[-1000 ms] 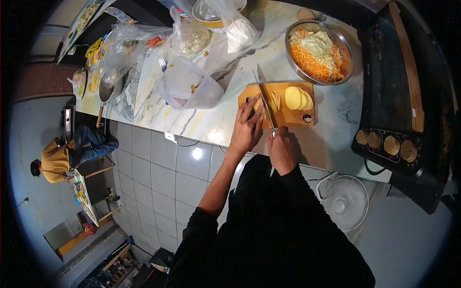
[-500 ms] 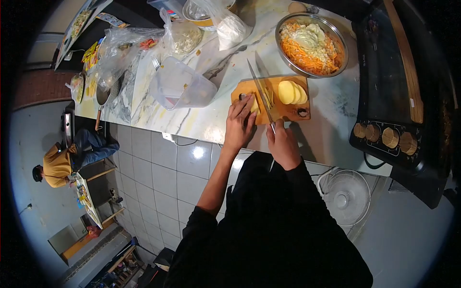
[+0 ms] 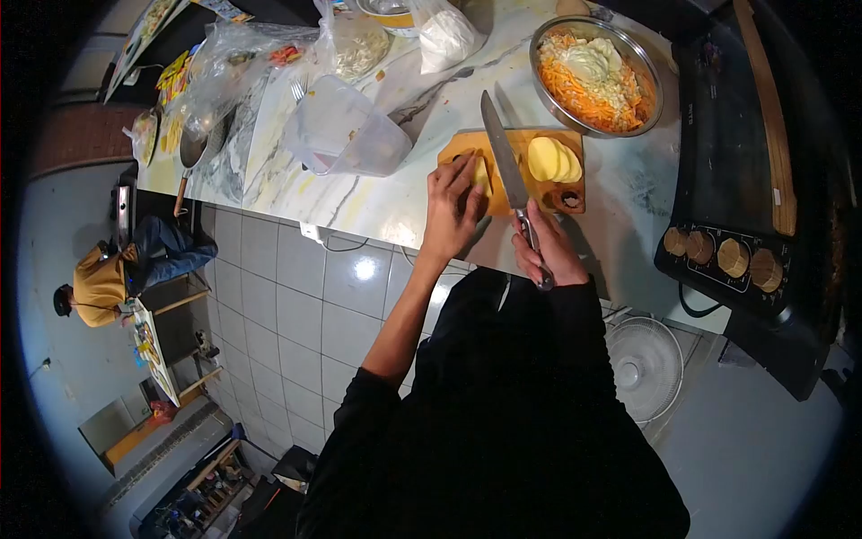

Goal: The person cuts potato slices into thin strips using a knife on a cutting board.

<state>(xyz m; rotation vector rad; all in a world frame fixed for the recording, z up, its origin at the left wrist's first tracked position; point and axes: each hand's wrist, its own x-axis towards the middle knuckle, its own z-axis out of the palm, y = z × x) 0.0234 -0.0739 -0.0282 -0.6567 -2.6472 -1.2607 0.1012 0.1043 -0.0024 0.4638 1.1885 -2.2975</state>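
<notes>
On the far left, a clear plastic box with smooth, thin walls sits on the shiny white marble tabletop with gray streaks. Next comes the bare left grip, fingers bent down on the left part of a flat brown wooden board. Thin yellow strips lie right by those fingers — I can't tell if the grip pinches them.

Over the board's middle is a long, pointy gray metal knife, its tip past the far edge. The bare right grip is wrapped around its handle. To the right, round, pale yellow slices lean in a smooth, wet-looking stack on the board. Farther back, a round, shiny metal bowl holds stringy orange shreds. Last is a boxy black oven — it has chunky wooden knobs.
</notes>
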